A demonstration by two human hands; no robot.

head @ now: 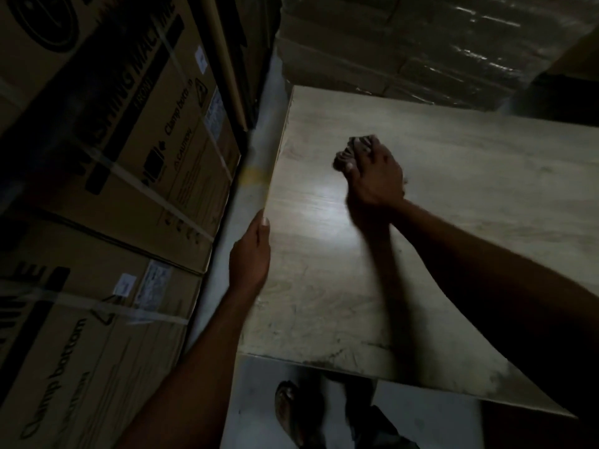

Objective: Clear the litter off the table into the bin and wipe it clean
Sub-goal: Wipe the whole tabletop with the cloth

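Note:
A pale wooden table (453, 222) fills the middle and right of the dim view. My right hand (376, 176) presses a dark crumpled cloth (351, 150) flat on the tabletop near its far left part; the cloth shows past my fingertips. My left hand (251, 254) grips the table's left edge, thumb on top and fingers under the rim. No litter shows on the tabletop. Dark smudges mark the near edge.
Tall cardboard appliance boxes (107, 176) stand stacked along the left, leaving a narrow floor gap (249, 176) beside the table. Plastic-wrapped cartons (405, 43) sit behind the table's far edge. My foot (288, 406) is on the floor below the near edge.

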